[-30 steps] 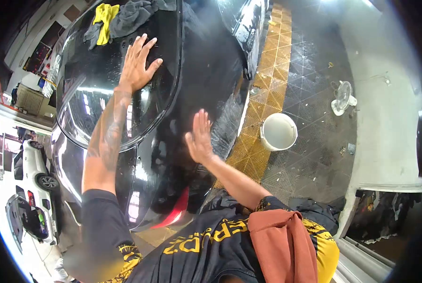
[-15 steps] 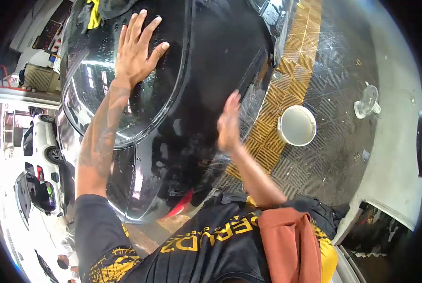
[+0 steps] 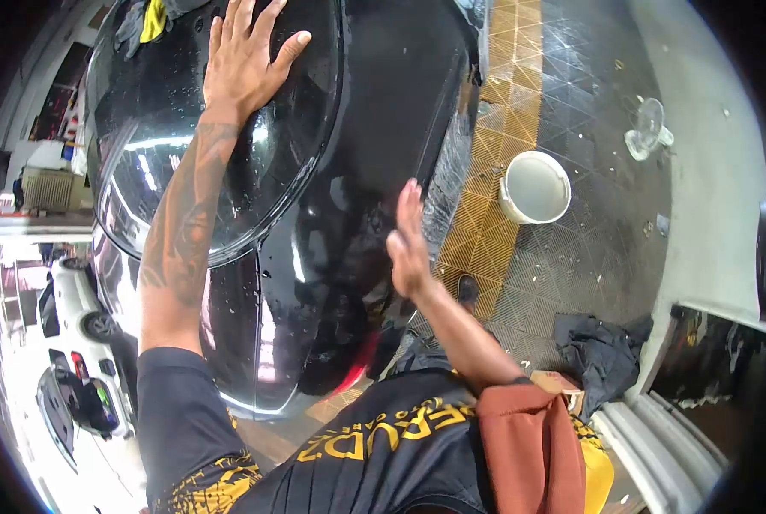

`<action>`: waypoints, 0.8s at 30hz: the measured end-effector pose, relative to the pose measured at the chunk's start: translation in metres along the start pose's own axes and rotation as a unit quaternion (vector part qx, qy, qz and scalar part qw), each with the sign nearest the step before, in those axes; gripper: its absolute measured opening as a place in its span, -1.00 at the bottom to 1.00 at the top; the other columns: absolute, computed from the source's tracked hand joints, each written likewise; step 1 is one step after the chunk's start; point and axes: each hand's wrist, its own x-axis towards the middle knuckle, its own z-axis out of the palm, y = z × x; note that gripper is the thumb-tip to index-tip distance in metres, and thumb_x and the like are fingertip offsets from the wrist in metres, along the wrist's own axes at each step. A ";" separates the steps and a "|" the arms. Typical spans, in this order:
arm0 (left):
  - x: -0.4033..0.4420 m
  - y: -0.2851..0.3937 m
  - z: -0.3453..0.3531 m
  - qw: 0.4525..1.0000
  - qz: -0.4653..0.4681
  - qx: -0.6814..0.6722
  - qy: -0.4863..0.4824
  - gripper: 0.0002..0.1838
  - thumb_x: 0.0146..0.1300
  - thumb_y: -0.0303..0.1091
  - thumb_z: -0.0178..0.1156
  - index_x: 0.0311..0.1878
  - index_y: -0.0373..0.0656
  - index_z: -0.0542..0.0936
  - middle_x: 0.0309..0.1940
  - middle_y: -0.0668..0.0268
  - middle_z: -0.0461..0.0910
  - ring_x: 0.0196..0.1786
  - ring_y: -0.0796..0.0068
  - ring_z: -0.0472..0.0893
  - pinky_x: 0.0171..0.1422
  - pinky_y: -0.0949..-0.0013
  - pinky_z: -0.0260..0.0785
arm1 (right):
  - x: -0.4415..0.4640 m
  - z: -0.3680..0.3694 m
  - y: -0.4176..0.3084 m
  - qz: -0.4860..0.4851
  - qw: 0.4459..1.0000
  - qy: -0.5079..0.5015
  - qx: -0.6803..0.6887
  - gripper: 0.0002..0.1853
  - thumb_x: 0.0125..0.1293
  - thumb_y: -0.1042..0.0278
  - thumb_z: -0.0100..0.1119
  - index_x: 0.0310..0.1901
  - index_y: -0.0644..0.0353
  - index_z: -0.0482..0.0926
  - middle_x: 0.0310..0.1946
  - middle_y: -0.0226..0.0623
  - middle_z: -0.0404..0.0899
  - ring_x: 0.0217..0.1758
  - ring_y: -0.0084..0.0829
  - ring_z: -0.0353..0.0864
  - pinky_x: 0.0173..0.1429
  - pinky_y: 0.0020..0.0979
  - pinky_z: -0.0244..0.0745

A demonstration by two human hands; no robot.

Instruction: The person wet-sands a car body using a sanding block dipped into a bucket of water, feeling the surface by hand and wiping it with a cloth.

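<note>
Head view: left hand (image 3: pixel 244 73) is lying palm-down on a black car (image 3: pixel 391 103), upon its dark curved glass (image 3: pixel 164 111). Left fingers are spreading straight and flat, released, running up to the top edge of the view. Car surface is lying directly beneath them, extending to their right and on down toward the other hand. Yellow-and-grey cloth (image 3: pixel 152 21) is lying bunched on the car, just left of the left fingers.

Right hand (image 3: pixel 410 253) is hovering or resting by the car's side; cannot tell whether it is touching. Right fingers are pointing up the view, straight and close together, unclenched, gripping nothing. Black bodywork is lying just left of them; a red lamp (image 3: pixel 359 367) is showing below and to their left.

To the right of the right fingers, a white bucket (image 3: pixel 511 206) is standing on floor tiles (image 3: pixel 507 94). Farther off, up and right, a fan (image 3: pixel 649 128) is standing. Below them, rust-coloured cloth (image 3: pixel 529 445) is hanging against the person's dark shirt (image 3: pixel 383 445). White car (image 3: pixel 74 295) is sitting well apart, lower left of the left fingers.
</note>
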 end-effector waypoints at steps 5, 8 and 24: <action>-0.004 -0.002 0.002 1.000 -0.003 0.013 0.009 -0.25 0.43 0.19 0.07 0.51 -0.09 0.28 0.59 -0.07 0.05 0.64 -0.09 0.01 0.69 -0.12 -0.18 | 0.075 -0.017 0.043 0.011 0.994 0.063 0.085 -0.33 0.58 0.27 -0.35 0.61 0.31 -0.20 0.68 -0.01 -0.36 0.74 -0.16 -0.49 0.71 -0.24 -0.54; -0.005 -0.011 0.006 1.000 0.014 0.024 0.008 -0.31 0.45 0.09 0.08 0.51 -0.09 0.31 0.59 -0.05 0.08 0.65 -0.06 0.01 0.68 -0.12 -0.17 | 0.097 -0.009 0.064 0.020 0.992 0.094 0.083 -0.32 0.57 0.35 -0.26 0.61 0.32 -0.20 0.68 -0.03 -0.38 0.74 -0.16 -0.51 0.71 -0.22 -0.54; 0.000 -0.070 0.002 0.979 0.203 0.021 -0.008 -0.26 0.41 0.34 -0.04 0.58 0.28 0.25 0.66 0.27 0.00 0.69 0.19 -0.05 0.74 0.01 -0.31 | 0.092 -0.022 0.053 -0.005 0.998 0.068 0.017 -0.34 0.57 0.30 -0.39 0.60 0.34 -0.16 0.67 0.02 -0.35 0.74 -0.07 -0.42 0.72 -0.20 -0.52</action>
